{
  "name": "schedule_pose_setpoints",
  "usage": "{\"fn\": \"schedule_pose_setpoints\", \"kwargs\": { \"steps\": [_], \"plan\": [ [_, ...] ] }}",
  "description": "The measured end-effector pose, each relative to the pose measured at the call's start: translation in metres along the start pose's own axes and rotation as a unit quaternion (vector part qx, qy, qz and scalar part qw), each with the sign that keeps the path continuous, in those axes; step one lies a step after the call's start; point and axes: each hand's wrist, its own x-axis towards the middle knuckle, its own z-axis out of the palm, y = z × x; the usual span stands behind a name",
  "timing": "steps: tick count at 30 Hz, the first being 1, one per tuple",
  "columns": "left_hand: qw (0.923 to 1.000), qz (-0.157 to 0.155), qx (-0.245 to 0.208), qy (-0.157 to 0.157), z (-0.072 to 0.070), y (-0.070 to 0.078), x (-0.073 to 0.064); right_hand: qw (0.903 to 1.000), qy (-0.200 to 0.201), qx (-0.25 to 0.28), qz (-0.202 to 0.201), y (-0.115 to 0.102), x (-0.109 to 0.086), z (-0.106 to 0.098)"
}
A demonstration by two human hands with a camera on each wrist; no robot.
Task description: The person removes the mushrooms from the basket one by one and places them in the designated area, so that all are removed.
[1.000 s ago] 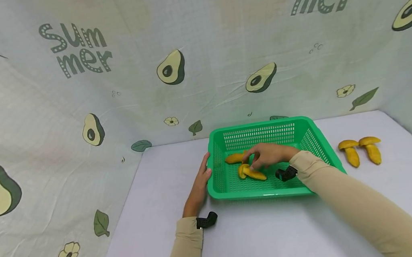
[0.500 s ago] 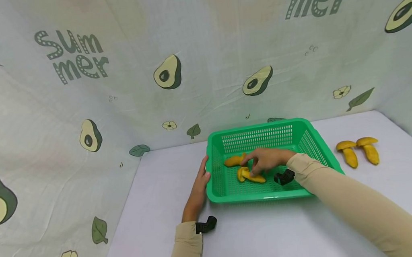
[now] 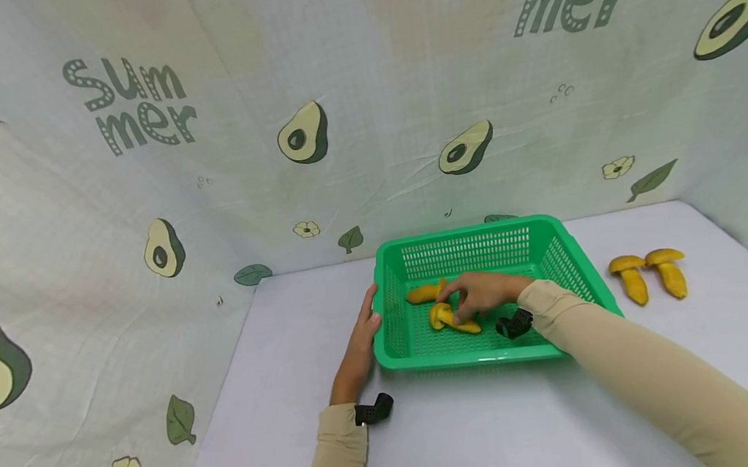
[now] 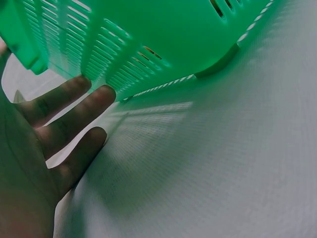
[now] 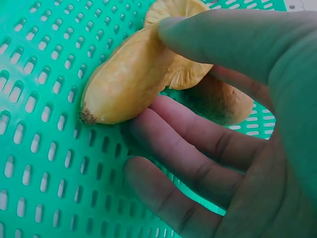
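Observation:
In the head view, a green plastic basket [image 3: 476,358] with slotted walls stands on the table. Two yellow mushrooms lie inside it. My right hand [image 3: 484,291] reaches in and pinches the nearer mushroom [image 5: 126,74], thumb on the stem and fingers curled against its other side. That mushroom lies tilted on the basket floor. Just behind it is the other mushroom [image 3: 422,293], partly hidden by the hand in the right wrist view. My left hand [image 3: 359,343] rests against the basket's left side. Its fingers [image 4: 74,119] are extended along the outer wall, some of them touching it.
Two more yellow mushrooms, one [image 3: 633,283] beside the other [image 3: 669,275], lie on the white table [image 3: 468,424] right of the basket. A printed cloth [image 3: 375,79] hangs behind and along both sides of the table.
My right hand has settled slightly lower around the nearer mushroom, which has hardly moved. The left hand stays against the basket. The head view has shifted a little.

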Motion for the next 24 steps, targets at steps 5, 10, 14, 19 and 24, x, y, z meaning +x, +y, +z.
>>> {"fn": "schedule_pose_setpoints", "kwargs": {
  "steps": [5,10,14,19,24],
  "plan": [
    [0.9998,-0.009,-0.003,-0.018,-0.003,0.015,-0.001,1.0,0.005,-0.001,0.0,0.0,0.0,0.0],
    [0.9994,-0.015,-0.002,-0.03,-0.005,0.037,-0.007,1.0,0.008,-0.001,0.0,0.0,0.0,0.002],
    [0.9994,-0.014,-0.009,-0.031,-0.004,0.038,-0.008,0.9999,0.011,-0.01,-0.003,0.001,0.0,0.003],
    [0.9993,-0.014,-0.009,-0.034,-0.004,0.04,-0.009,0.9998,0.011,-0.016,-0.006,0.0,0.0,0.003],
    [0.9993,-0.013,-0.011,-0.034,-0.004,0.041,-0.009,0.9996,0.012,-0.022,-0.012,0.001,0.001,0.003]
  ]
}}
